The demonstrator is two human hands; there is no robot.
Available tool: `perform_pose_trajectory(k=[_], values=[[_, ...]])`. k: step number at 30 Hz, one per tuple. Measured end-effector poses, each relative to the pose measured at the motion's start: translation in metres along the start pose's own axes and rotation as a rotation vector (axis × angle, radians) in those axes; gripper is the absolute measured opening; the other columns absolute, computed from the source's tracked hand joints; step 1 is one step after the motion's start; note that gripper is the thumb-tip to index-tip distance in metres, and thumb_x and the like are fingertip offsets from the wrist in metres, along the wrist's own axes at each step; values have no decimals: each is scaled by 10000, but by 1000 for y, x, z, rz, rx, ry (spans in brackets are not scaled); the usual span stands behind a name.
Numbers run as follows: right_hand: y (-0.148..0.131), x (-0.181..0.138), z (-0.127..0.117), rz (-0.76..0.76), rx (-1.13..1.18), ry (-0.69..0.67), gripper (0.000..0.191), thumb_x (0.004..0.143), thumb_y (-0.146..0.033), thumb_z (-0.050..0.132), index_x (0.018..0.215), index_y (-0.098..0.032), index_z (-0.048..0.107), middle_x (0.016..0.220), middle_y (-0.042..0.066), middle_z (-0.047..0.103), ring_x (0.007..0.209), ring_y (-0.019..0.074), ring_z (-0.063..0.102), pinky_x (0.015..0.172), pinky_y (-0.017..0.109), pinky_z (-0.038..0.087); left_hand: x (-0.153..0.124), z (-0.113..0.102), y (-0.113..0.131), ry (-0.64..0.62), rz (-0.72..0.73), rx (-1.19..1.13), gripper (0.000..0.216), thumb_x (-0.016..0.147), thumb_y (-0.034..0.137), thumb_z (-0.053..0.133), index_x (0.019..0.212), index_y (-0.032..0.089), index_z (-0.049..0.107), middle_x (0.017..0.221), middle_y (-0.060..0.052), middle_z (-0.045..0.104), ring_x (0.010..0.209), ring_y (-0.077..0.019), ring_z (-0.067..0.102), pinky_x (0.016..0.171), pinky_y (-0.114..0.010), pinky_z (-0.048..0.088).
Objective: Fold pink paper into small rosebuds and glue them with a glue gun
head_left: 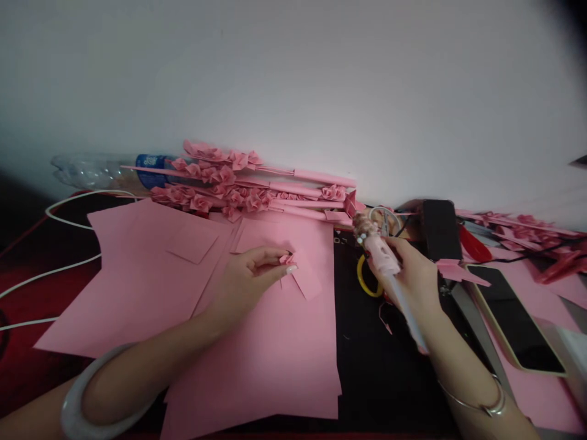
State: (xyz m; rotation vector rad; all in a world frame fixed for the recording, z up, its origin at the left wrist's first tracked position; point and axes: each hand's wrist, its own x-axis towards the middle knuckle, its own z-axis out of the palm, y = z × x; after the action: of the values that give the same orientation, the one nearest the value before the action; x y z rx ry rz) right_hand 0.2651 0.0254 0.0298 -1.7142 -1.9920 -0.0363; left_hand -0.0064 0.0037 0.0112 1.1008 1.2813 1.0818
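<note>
On the counter (367, 366), pink sheets (151, 275) lie overlapping. Left hand (245, 278) rests on them, fingers pinching a small folded paper bit (287, 259) against the top sheet. Right hand (415, 275) sits just beside, over the bare dark surface, fingers closed round a pink pen (383, 253), decorated end toward the wall. Paper roses (238, 183) on stems lie along the wall, bottle (92, 171) at their left. Phone (513, 318) face up, far right.

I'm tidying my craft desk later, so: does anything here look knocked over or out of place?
The plastic bottle lies on its side by the wall, behind the paper roses. The pink sheets overlap askew.
</note>
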Motion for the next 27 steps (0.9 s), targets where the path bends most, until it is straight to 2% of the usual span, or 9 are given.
perform_pose_trajectory(k=[3, 8, 12, 14, 17, 19, 22, 24, 27], values=[[7, 6, -3, 11, -123, -61, 430, 735, -320, 606, 1128, -152, 567, 990, 133, 686, 854, 313, 655, 684, 371, 497, 0, 0, 0, -5, 3, -20, 215, 707, 284, 742, 884, 173, 693, 945, -60, 740, 921, -218, 686, 853, -354, 545], [16, 9, -5, 37, -239, -131, 456, 740, -234, 547, 1175, -105, 504, 1099, 187, 623, 961, 341, 627, 758, 408, 495, 0, 0, 2, 1, -20, -74, 211, 685, 280, 753, 860, 178, 692, 906, -40, 741, 897, -206, 686, 828, -335, 550], [19, 9, -4, 61, -309, -171, 475, 732, -226, 547, 1183, -83, 497, 1101, 206, 598, 997, 369, 594, 785, 451, 485, 1, 0, 1, 13, -18, -70, 231, 686, 294, 758, 871, 172, 692, 924, -52, 741, 908, -209, 683, 825, -332, 546], [18, 10, -6, 30, -298, -134, 497, 726, -228, 557, 1196, -80, 493, 1119, 211, 580, 1043, 382, 560, 817, 472, 470, 1, 0, 0, 16, -13, -67, 241, 693, 299, 756, 885, 168, 690, 934, -58, 742, 916, -212, 683, 833, -336, 544], [11, 12, -13, -62, -183, 30, 492, 742, -254, 573, 1202, -100, 494, 1168, 201, 545, 1099, 371, 512, 864, 468, 447, 3, -1, -1, 17, -1, -55, 244, 709, 302, 745, 900, 163, 686, 956, -68, 743, 934, -220, 684, 848, -349, 542], [-1, 11, -16, -69, -51, 81, 377, 788, -249, 561, 1148, -137, 533, 1084, 157, 576, 945, 293, 575, 800, 398, 471, 4, -1, -1, 18, 5, -51, 241, 715, 302, 740, 904, 163, 683, 976, -72, 742, 948, -222, 683, 858, -350, 540], [-28, 5, -12, -103, 159, -191, 195, 849, -219, 525, 1030, -180, 589, 765, 46, 609, 623, 179, 567, 616, 291, 460, 5, -2, -1, 21, 5, -50, 240, 714, 305, 742, 902, 168, 681, 992, -74, 740, 968, -228, 679, 867, -347, 537], [-47, 0, -4, -125, 247, -416, 202, 855, -207, 533, 1049, -187, 589, 730, 29, 628, 614, 171, 581, 598, 271, 448, 5, -2, -1, 26, 6, -39, 240, 716, 311, 739, 903, 172, 680, 997, -73, 739, 980, -233, 676, 873, -349, 534], [-68, -1, 13, -91, 275, -548, 153, 854, -195, 534, 987, -174, 607, 785, 56, 667, 673, 180, 614, 591, 255, 428, 6, -3, 0, 26, 9, -16, 227, 729, 305, 721, 911, 176, 679, 1017, -68, 735, 984, -231, 673, 879, -353, 531]])
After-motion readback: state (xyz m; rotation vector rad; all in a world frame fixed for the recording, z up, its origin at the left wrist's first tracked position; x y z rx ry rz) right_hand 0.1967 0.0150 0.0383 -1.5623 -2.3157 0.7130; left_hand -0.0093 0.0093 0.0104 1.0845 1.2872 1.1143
